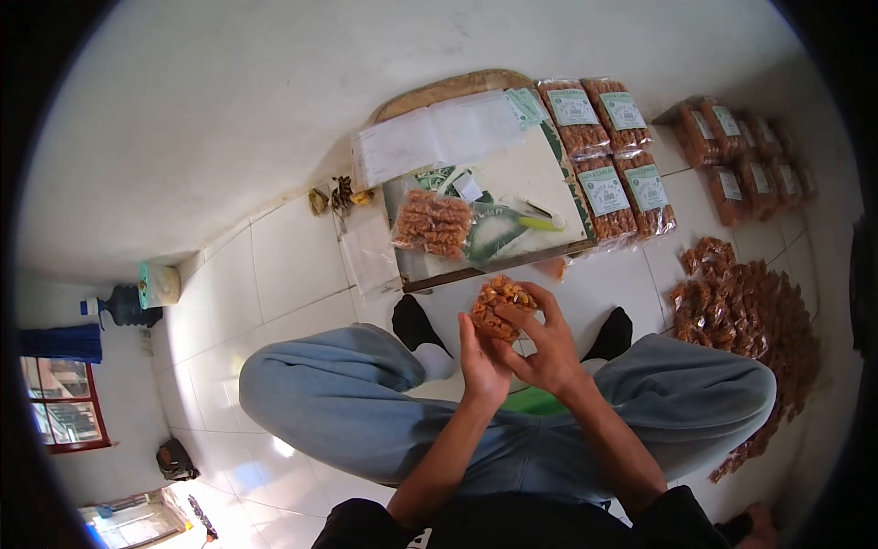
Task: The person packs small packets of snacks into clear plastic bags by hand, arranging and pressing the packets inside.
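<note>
Between my two hands, above my lap, is a small clear packet of orange-brown snack pieces [499, 304]. My left hand [483, 368] cups it from the left and below, its thumb side against the plastic. My right hand [547, 346] grips the same packet from the right, fingers bent over its front. Just beyond, on a low board [540, 178], lies a larger clear bag filled with rows of snack packets [433, 224]. A green-handled knife [541, 222] rests on the board to the right of that bag.
Flat plastic bags [439, 137] lie at the board's back. Several labelled full bags [605, 195] stand along its right side, with more filled bags [745, 160] by the wall. A heap of small snack packets [759, 329] covers the floor at right. A lidded tub [159, 285] stands far left.
</note>
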The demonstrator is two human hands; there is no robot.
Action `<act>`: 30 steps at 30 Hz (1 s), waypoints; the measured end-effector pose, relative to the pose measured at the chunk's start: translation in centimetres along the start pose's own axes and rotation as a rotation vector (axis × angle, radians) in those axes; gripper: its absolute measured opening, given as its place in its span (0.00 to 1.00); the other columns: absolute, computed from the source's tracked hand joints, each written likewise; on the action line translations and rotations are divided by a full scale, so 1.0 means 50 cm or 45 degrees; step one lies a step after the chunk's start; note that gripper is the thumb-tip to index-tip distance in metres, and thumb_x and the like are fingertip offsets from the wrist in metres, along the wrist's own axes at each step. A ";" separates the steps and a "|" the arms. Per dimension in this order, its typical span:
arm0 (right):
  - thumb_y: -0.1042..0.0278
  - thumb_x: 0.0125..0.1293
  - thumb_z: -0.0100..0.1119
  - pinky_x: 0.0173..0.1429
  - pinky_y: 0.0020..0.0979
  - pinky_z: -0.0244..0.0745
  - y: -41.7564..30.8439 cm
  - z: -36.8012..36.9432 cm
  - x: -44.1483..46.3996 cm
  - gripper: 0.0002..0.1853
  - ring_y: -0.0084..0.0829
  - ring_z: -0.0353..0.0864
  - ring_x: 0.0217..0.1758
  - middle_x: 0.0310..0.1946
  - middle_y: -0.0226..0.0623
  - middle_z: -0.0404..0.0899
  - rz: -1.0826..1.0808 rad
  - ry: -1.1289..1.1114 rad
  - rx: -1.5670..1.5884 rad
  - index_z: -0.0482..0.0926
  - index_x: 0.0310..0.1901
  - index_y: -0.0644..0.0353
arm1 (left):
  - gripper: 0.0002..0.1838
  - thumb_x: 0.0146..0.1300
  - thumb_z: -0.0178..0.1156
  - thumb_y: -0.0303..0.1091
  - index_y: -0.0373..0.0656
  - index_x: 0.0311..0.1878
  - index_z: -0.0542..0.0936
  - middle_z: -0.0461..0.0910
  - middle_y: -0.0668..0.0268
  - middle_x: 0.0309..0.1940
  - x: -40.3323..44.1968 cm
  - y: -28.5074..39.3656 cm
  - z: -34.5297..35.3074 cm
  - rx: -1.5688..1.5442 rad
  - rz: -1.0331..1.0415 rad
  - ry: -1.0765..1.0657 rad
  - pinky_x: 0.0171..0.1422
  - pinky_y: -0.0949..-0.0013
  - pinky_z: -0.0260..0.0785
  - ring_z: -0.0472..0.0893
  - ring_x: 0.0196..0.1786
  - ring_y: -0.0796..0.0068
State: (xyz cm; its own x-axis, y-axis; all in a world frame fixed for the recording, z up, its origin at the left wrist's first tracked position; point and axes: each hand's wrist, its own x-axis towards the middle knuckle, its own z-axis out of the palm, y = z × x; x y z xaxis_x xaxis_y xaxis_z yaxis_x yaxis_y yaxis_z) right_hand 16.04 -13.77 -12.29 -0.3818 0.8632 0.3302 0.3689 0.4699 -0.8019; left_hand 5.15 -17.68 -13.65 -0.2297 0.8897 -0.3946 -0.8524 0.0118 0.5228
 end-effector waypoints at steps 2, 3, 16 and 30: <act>0.66 0.47 0.73 0.61 0.44 0.75 0.016 -0.006 -0.005 0.29 0.52 0.73 0.61 0.62 0.50 0.67 -0.018 -0.025 0.003 0.80 0.55 0.46 | 0.32 0.75 0.38 0.59 0.40 0.67 0.65 0.71 0.59 0.62 0.005 0.001 -0.013 0.002 -0.019 -0.075 0.69 0.62 0.63 0.71 0.65 0.65; 0.66 0.47 0.73 0.60 0.44 0.75 0.020 -0.009 -0.007 0.28 0.50 0.74 0.60 0.62 0.49 0.68 -0.036 -0.057 0.001 0.80 0.54 0.45 | 0.30 0.74 0.45 0.55 0.40 0.67 0.65 0.72 0.60 0.60 0.010 0.005 -0.019 0.034 -0.014 -0.019 0.64 0.64 0.67 0.73 0.62 0.67; 0.70 0.45 0.73 0.65 0.44 0.65 0.043 0.016 -0.025 0.45 0.52 0.70 0.61 0.61 0.49 0.69 0.164 -0.073 0.228 0.60 0.67 0.59 | 0.24 0.64 0.67 0.35 0.46 0.61 0.71 0.76 0.63 0.51 0.023 -0.004 0.047 0.357 0.019 0.351 0.47 0.71 0.78 0.80 0.49 0.74; 0.80 0.47 0.70 0.57 0.34 0.75 0.130 -0.083 -0.010 0.38 0.40 0.78 0.56 0.56 0.46 0.73 0.255 0.241 0.155 0.65 0.61 0.61 | 0.27 0.65 0.62 0.56 0.43 0.55 0.73 0.76 0.67 0.44 0.096 -0.048 0.082 0.574 -0.162 0.246 0.46 0.71 0.72 0.78 0.48 0.75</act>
State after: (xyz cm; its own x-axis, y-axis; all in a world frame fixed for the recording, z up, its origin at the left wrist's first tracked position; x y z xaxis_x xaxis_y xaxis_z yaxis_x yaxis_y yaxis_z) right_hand 22.15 -10.39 -15.58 -0.1425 0.9610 0.2371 0.3127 0.2710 -0.9104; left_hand 8.04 -11.59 -13.72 -0.2564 0.7681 -0.5868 -0.6016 0.3483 0.7188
